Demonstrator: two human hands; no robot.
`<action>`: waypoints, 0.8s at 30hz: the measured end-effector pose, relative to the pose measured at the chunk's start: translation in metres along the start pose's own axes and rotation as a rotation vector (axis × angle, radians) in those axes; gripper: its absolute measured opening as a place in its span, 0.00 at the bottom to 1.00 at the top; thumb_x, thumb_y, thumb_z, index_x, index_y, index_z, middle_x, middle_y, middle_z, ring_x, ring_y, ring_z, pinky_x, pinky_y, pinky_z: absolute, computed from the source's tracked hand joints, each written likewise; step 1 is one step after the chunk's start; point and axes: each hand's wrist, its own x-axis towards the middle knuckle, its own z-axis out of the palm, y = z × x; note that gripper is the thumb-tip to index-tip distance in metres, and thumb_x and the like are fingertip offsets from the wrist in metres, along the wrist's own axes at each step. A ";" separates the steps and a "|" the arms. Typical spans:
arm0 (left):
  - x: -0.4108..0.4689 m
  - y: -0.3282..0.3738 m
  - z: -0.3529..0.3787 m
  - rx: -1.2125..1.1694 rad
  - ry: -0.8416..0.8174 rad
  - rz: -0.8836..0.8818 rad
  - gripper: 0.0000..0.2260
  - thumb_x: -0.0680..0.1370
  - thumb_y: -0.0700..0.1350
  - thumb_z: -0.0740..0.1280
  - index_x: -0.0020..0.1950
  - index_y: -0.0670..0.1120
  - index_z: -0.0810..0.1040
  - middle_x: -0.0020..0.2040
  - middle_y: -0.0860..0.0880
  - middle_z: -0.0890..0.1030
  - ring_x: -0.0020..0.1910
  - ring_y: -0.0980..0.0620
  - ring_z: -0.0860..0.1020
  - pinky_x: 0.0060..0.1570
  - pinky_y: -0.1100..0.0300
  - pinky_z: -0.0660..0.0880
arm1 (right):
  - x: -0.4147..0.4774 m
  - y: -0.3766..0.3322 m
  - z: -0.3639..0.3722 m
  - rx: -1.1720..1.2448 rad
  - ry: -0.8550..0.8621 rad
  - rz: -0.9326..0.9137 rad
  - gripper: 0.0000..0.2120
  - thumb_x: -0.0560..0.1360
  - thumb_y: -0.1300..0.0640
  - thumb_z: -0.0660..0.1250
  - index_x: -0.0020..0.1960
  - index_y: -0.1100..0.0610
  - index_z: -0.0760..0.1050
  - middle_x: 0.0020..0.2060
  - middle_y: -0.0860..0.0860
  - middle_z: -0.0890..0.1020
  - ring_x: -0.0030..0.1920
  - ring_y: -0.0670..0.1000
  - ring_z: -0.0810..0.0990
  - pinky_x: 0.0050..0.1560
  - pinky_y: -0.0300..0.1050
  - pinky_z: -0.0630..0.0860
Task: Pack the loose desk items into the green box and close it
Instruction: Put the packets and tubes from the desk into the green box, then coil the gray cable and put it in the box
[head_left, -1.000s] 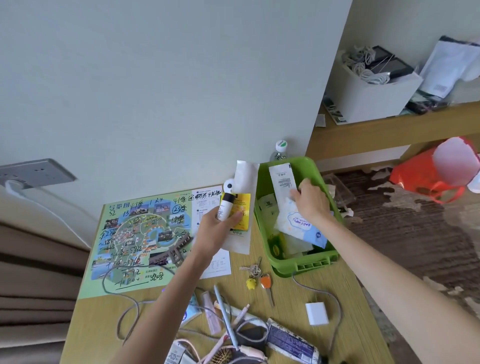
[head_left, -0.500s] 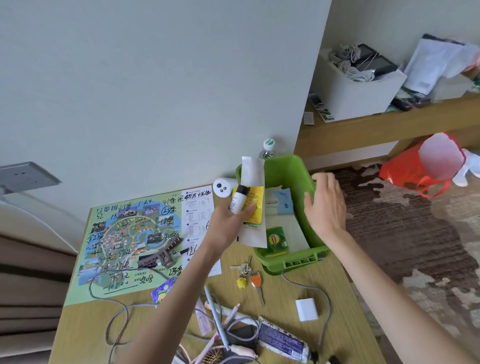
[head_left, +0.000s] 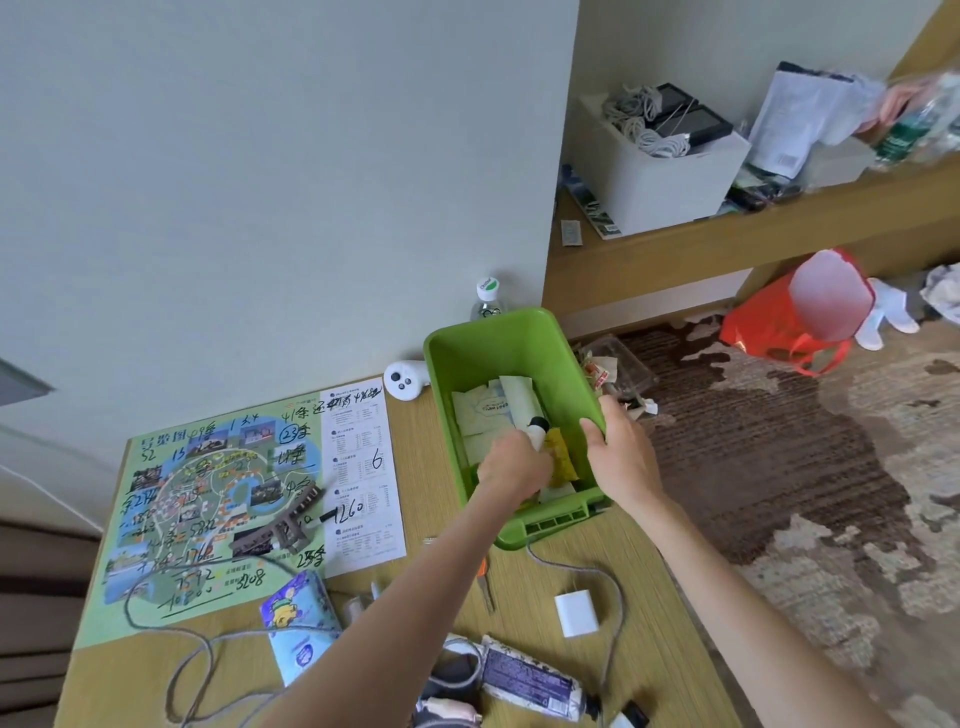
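My left hand, fingers clamped on the small tube, is now lowered inside the green box at frame centre; my right hand grips its right rim.

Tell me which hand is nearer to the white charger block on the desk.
Neither clearly, by this one view. The left hand is down inside the green box holding a small tube; the right hand grips the box's right rim. The charger lies on the desk, apart from both.

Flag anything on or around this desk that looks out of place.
Torn wrappers and a clear tray lie littered on the carpet beside the green box. A grey cable sprawls loose over the map.
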 end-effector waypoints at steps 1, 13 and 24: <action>0.002 -0.001 0.001 0.052 0.012 0.001 0.11 0.80 0.50 0.62 0.50 0.41 0.72 0.48 0.43 0.78 0.47 0.42 0.81 0.40 0.54 0.76 | 0.000 0.000 0.001 0.000 0.006 0.002 0.16 0.82 0.54 0.59 0.66 0.61 0.69 0.57 0.55 0.79 0.56 0.59 0.79 0.40 0.46 0.69; 0.016 0.005 -0.007 -0.065 0.000 0.089 0.24 0.81 0.49 0.61 0.74 0.40 0.63 0.69 0.40 0.71 0.65 0.41 0.72 0.61 0.49 0.73 | -0.002 -0.005 -0.005 0.023 0.038 -0.037 0.09 0.81 0.56 0.60 0.57 0.62 0.71 0.47 0.54 0.79 0.45 0.57 0.80 0.39 0.53 0.77; -0.036 -0.067 -0.059 -0.366 0.662 0.318 0.07 0.79 0.41 0.62 0.53 0.44 0.78 0.48 0.50 0.82 0.44 0.53 0.78 0.43 0.57 0.76 | -0.012 -0.014 -0.011 0.002 0.208 -0.149 0.12 0.77 0.63 0.66 0.59 0.60 0.71 0.54 0.54 0.78 0.50 0.54 0.79 0.40 0.44 0.75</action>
